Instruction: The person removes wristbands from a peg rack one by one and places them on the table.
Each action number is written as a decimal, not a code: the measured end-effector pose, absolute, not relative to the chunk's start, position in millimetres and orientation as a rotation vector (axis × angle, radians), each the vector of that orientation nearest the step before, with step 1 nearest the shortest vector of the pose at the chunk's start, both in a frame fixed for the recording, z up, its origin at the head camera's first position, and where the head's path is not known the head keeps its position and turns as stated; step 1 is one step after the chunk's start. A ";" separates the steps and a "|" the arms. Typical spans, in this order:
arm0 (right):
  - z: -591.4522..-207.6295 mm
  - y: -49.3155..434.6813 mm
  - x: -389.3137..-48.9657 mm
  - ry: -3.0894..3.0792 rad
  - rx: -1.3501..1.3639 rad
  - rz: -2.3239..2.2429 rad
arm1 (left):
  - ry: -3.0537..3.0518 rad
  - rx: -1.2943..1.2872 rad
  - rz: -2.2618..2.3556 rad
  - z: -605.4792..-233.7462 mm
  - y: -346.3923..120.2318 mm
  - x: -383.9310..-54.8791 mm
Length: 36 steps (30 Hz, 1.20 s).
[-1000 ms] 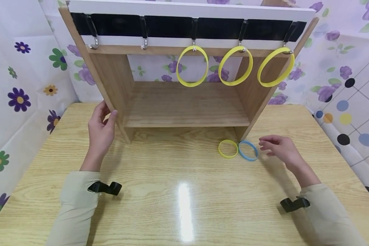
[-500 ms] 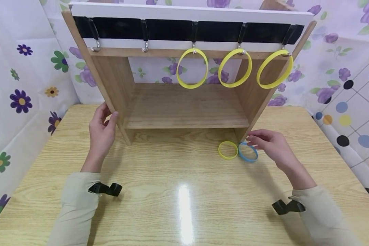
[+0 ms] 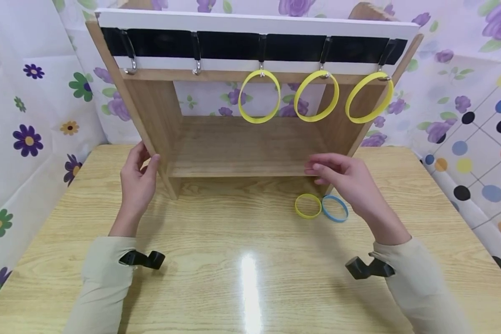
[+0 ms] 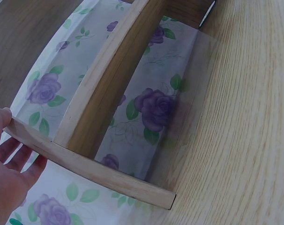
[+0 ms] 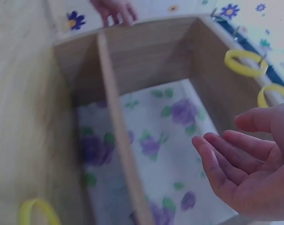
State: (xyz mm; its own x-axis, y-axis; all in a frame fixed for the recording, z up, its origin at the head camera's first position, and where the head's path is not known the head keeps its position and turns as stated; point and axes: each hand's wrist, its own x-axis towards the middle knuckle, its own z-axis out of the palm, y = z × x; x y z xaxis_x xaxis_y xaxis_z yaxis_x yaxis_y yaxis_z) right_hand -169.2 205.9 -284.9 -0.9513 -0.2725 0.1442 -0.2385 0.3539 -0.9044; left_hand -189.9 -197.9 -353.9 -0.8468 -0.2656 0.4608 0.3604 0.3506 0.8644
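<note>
My left hand (image 3: 138, 178) grips the left side panel of a wooden shelf rack (image 3: 250, 169), thumb on one face and fingers on the other, as the left wrist view also shows. With fingers loosely bent and nothing between them, my right hand (image 3: 348, 183) hovers in front of the rack's right side. Below it on the table lie a blue ring (image 3: 335, 208) and a small yellow ring (image 3: 308, 206), side by side. Three yellow rings hang from the hooks above: one on the middle hook (image 3: 260, 96), one beside it (image 3: 316, 96) and one at the far right (image 3: 369, 97).
Two metal hooks at the left, an outer hook (image 3: 131, 67) and an inner hook (image 3: 197, 67), carry no ring. They hang from a black strip (image 3: 229, 45) on the rack's white top board. Flowered cloth (image 3: 37, 116) covers the walls around the wooden table (image 3: 200, 278).
My right hand has moved left and upward, from beside the blue ring to in front of the rack's right side. The left hand keeps its hold on the panel.
</note>
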 end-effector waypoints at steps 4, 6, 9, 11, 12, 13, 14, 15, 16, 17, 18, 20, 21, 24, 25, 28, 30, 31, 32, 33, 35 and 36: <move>-268.4 191.1 -170.9 2.552 -0.533 -1.741 | -2.071 -0.078 -1.539 -354.4 -197.4 -189.5; -261.9 184.2 -172.1 2.528 -0.558 -1.782 | -2.068 -0.080 -1.541 -354.6 -197.0 -189.1; -254.5 175.4 -174.2 2.503 -0.583 -1.818 | -2.072 -0.081 -1.538 -354.6 -196.9 -188.5; -250.3 170.6 -175.5 2.491 -0.591 -1.829 | -2.078 -0.079 -1.536 -354.7 -197.3 -188.1; -248.2 168.5 -175.9 2.495 -0.597 -1.821 | -2.082 -0.076 -1.533 -354.8 -197.6 -187.8; -245.9 166.6 -176.3 2.498 -0.601 -1.814 | -2.082 -0.076 -1.533 -354.9 -197.9 -187.7; -243.8 164.8 -176.6 2.496 -0.608 -1.813 | -2.083 -0.076 -1.534 -355.1 -198.1 -187.4; -241.7 163.1 -176.9 2.495 -0.618 -1.811 | -2.083 -0.073 -1.536 -355.4 -198.4 -187.3; -239.7 161.3 -177.4 2.492 -0.627 -1.813 | -2.080 -0.074 -1.540 -355.5 -198.6 -187.1; -237.7 159.3 -178.1 2.485 -0.637 -1.819 | -2.080 -0.073 -1.540 -355.8 -198.8 -187.1; -235.9 157.3 -178.7 2.475 -0.647 -1.828 | -2.076 -0.073 -1.543 -356.0 -198.9 -187.0; -233.2 153.0 -180.0 2.456 -0.658 -1.843 | -2.074 -0.073 -1.545 -356.4 -199.0 -187.0; -232.3 150.8 -180.9 2.447 -0.663 -1.850 | -2.071 -0.073 -1.546 -356.5 -198.9 -187.1; -231.6 143.8 -183.4 2.417 -0.674 -1.864 | -2.070 -0.077 -1.544 -356.3 -198.4 -187.0; -232.0 141.2 -184.2 2.405 -0.669 -1.873 | -2.072 -0.079 -1.541 -356.2 -198.4 -187.0; -234.3 133.3 -186.7 2.373 -0.663 -1.908 | -2.075 -0.086 -1.532 -355.8 -198.0 -187.1; -236.0 127.8 -187.9 2.345 -0.662 -1.953 | -2.074 -0.092 -1.529 -355.7 -197.9 -187.6; -236.9 125.2 -188.6 2.328 -0.662 -1.974 | -2.073 -0.096 -1.529 -355.5 -197.8 -187.7; -237.5 122.8 -189.1 2.316 -0.661 -1.993 | -2.072 -0.099 -1.528 -355.5 -197.8 -187.9; -238.1 120.5 -189.7 2.297 -0.660 -2.017 | -2.072 -0.101 -1.527 -355.5 -197.7 -188.2; -238.9 116.6 -190.9 2.252 -0.640 -2.069 | -2.072 -0.104 -1.528 -355.5 -197.8 -188.6; -239.1 115.0 -191.5 2.231 -0.623 -2.094 | -2.074 -0.105 -1.526 -355.5 -197.7 -188.7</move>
